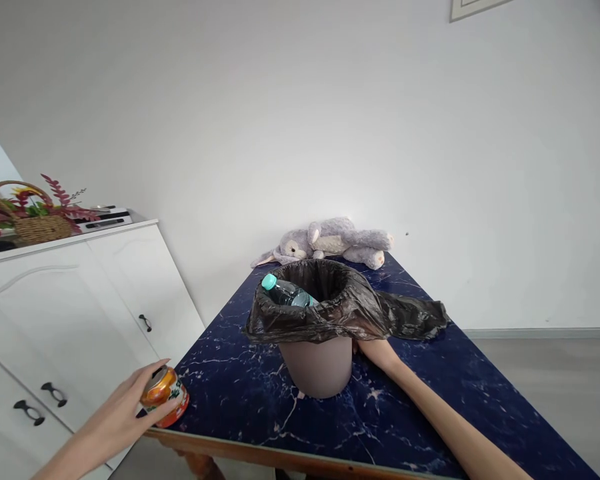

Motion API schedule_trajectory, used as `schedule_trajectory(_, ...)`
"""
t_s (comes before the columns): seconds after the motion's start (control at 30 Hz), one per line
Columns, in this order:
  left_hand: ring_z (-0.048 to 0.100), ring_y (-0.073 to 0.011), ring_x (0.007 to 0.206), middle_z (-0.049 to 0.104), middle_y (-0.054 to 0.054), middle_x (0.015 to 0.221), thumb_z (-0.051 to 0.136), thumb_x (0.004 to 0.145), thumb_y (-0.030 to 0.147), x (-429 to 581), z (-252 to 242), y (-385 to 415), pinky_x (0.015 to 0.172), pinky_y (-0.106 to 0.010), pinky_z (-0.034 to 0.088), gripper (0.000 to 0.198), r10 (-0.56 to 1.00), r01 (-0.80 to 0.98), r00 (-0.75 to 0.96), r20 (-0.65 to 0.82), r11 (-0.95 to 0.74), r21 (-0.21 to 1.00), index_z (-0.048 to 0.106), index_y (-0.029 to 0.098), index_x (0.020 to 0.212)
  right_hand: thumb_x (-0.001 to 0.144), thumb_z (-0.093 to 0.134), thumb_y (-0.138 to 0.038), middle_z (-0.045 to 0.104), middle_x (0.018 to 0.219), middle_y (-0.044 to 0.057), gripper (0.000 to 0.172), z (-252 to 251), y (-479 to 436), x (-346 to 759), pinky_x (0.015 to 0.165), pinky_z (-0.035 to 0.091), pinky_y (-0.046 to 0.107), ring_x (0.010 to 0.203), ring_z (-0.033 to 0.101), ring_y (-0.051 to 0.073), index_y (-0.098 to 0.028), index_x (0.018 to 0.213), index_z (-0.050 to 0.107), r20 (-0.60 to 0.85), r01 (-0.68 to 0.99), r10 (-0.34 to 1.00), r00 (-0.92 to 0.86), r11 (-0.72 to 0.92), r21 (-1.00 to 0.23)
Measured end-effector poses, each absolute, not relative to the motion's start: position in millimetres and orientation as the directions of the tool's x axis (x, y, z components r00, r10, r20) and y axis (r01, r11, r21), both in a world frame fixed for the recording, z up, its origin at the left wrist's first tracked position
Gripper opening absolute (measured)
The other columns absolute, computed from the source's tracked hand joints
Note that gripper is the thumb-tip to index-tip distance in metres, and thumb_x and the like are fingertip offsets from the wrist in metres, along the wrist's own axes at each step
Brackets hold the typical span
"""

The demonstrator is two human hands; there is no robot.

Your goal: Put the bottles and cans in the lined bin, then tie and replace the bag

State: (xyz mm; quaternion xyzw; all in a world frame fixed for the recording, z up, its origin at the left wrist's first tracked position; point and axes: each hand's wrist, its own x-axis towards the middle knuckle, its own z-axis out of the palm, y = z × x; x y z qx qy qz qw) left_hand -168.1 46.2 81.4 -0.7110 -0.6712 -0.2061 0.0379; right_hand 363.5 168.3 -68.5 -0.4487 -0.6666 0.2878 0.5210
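Note:
My left hand (130, 407) is wrapped round an orange and red drink can (165, 396), which stands slightly tilted at the left front corner of the table. In the middle of the table is a grey-brown trash bin (320, 367), lined with a black plastic bag (300, 323) folded over its rim. A clear plastic bottle (291, 293) with a turquoise cap leans inside the bin, cap up at the left rim. My right hand (373, 343) is at the bin's right side beneath the bag's overhang; the plastic hides its fingers.
A grey plush rabbit (335, 239) lies on its side at the table's far end, against the wall. The blue marbled table (400, 413) has a wooden front edge. White cabinets (80, 300) stand on the left, with a flower basket (43, 227) on top.

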Motion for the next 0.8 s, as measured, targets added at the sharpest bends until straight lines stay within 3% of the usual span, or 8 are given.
schedule_trajectory(0.13,0.072,-0.0347,0.118,0.063,-0.013,0.144,0.056,0.09,0.07,-166.7,61.1,39.4,0.09,-0.04,0.062,0.071,0.927,0.951,0.03,0.374,-0.142,0.276,0.05,0.029,0.148,0.095,0.041,-0.044,0.063,0.059,0.004,0.042,-67.5,167.6,362.8,0.069,0.051,0.035,0.061,0.061,0.022,-0.027,0.058,0.052,0.431,0.317,0.901,-0.044,0.422,-0.849)
schedule_trajectory(0.2,0.07,-0.0356,0.119,0.064,-0.013,0.14,0.056,0.09,0.069,-156.1,69.4,43.0,0.094,-0.044,0.061,0.066,0.919,0.956,0.031,0.394,-0.142,0.255,0.052,0.03,0.143,0.094,0.043,-0.044,0.062,0.059,0.004,0.041,-66.3,167.3,363.0,0.07,0.051,0.035,0.061,0.06,0.021,-0.027,0.057,0.051,0.427,0.326,0.903,-0.038,0.416,-0.849)
schedule_trajectory(0.3,0.065,-0.0388,0.124,0.06,-0.013,0.139,0.057,0.092,0.067,-120.7,95.7,48.0,0.106,-0.056,0.054,0.065,0.828,0.95,-0.038,0.56,-0.143,0.277,0.048,0.028,0.142,0.093,0.045,-0.043,0.062,0.059,0.003,0.041,-64.7,167.0,363.1,0.072,0.051,0.034,0.062,0.061,0.021,-0.027,0.057,0.052,0.423,0.327,0.905,-0.042,0.412,-0.85)
schedule_trajectory(0.43,0.058,-0.0367,0.132,0.05,-0.017,0.146,0.056,0.1,0.055,-41.9,129.2,45.5,0.11,-0.057,0.051,0.065,0.577,0.824,-0.105,0.81,-0.406,0.396,0.031,0.025,0.152,0.094,0.045,-0.045,0.062,0.058,0.003,0.043,-63.1,166.0,362.4,0.071,0.051,0.034,0.062,0.062,0.021,-0.027,0.056,0.052,0.421,0.319,0.906,-0.052,0.414,-0.853)
schedule_trajectory(0.6,0.056,-0.0279,0.135,0.044,-0.015,0.149,0.05,0.107,0.039,56.3,156.3,45.6,0.109,-0.046,0.054,0.047,0.349,0.67,0.006,0.937,-0.697,0.256,0.029,0.031,0.149,0.095,0.042,-0.046,0.062,0.059,0.003,0.043,-61.8,164.4,361.1,0.067,0.051,0.033,0.059,0.06,0.02,-0.026,0.058,0.053,0.417,0.318,0.908,-0.042,0.408,-0.856)
schedule_trajectory(0.8,0.055,-0.0269,0.137,0.05,-0.013,0.147,0.061,0.103,0.042,122.1,186.5,79.8,0.109,-0.044,0.055,0.048,0.54,0.523,0.259,0.801,-0.775,0.354,0.037,0.03,0.142,0.094,0.042,-0.043,0.06,0.058,0.003,0.042,-60.1,163.5,361.5,0.068,0.051,0.033,0.06,0.059,0.02,-0.027,0.056,0.05,0.423,0.342,0.905,-0.036,0.409,-0.846)
